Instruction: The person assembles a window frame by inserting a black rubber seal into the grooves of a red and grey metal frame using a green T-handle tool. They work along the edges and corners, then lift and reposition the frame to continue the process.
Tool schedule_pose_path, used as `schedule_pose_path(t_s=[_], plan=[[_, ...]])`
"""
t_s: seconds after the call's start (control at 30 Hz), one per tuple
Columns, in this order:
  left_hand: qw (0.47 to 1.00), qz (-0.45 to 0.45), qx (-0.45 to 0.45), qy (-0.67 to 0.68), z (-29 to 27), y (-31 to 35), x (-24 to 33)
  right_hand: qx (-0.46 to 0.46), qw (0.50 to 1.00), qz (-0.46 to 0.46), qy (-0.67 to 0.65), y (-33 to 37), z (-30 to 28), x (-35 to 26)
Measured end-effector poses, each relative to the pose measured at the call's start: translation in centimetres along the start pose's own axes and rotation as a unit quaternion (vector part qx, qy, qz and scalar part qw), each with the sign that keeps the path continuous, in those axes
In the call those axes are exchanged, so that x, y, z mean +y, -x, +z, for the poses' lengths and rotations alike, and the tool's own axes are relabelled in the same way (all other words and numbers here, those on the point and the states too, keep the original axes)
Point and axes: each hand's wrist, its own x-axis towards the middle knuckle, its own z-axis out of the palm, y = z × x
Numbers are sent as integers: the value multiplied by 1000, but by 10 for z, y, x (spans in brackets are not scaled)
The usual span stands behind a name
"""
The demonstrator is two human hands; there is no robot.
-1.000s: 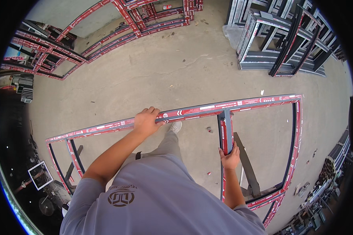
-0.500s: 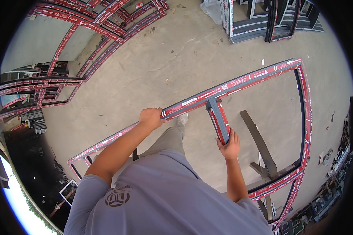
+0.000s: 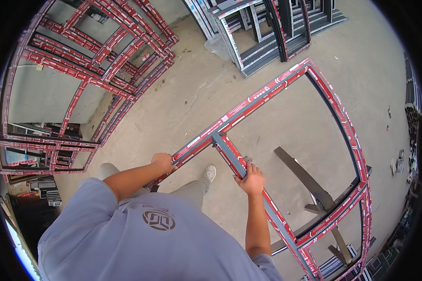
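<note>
A large window frame (image 3: 262,93), grey with red and white protective film on its bars, spans the right side of the view, lifted at a slant. My left hand (image 3: 163,162) is closed round its long outer rail, by my left thigh. My right hand (image 3: 251,180) wraps round the crossbar (image 3: 230,151), a little below where that bar meets the rail. The near left end of the frame is hidden behind my arm and body. The crossbar runs on past my right forearm to the lower right.
More red-filmed frames (image 3: 75,70) lean at the left wall. Grey and white frames (image 3: 262,51) stand at the back. A brown support stand (image 3: 309,178) shows through the frame. Dark profiles (image 3: 412,93) lie along the right edge. My shoe (image 3: 210,173) is on the concrete floor (image 3: 183,103).
The frame's far corner has swung left in view, toward the grey frames. My body and view have turned, and my feet have shifted. Both hands keep their grip.
</note>
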Motion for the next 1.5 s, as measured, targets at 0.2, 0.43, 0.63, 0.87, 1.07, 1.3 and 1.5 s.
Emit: schedule_pose_path(t_s=[0.2, 0.43, 0.63, 0.87, 1.07, 1.3, 1.5], plan=[[993, 14, -35, -111, -8, -9, 7, -10, 1000, 21, 12, 3, -1, 0], [980, 97, -61, -161, -15, -27, -1, 22, 999, 29, 33, 6, 1, -2], [970, 156, -41, -183, -14, -35, -12, 52, 993, 96, 34, 11, 9, -2], [959, 237, -40, -153, -20, -41, -33, 88, 987, 118, 59, 16, 8, -14], [919, 385, -83, -29, -11, -82, -63, 103, 962, 219, 128, 22, 18, -48], [816, 520, -231, 99, 16, -142, -66, -8, 961, 238, 137, -19, 40, -77], [771, 536, -310, 147, -11, -152, -82, -92, 947, 278, 135, -33, 30, -87]])
